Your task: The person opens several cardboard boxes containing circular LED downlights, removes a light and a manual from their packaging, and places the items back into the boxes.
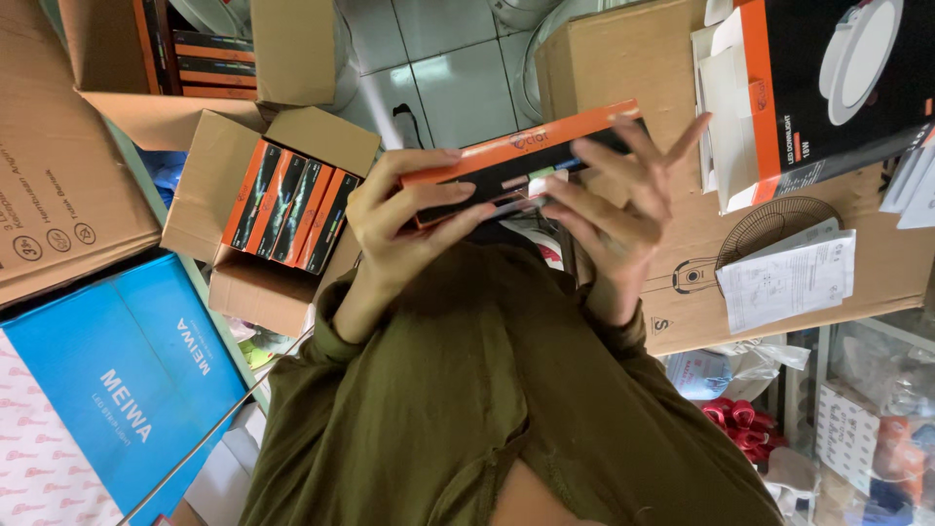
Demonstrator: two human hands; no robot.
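Nearest me is my olive green sleeve (pixel 467 390), beyond which my left hand (pixel 404 219) and right hand (pixel 618 209) each close their grip on a flat orange-and-black box (pixel 521 156), with an open carton (pixel 278 200) of similar boxes far left.

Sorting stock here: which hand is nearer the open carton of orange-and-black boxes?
Left. The left hand is just right of the open carton; the right hand is beyond it, across the held box.
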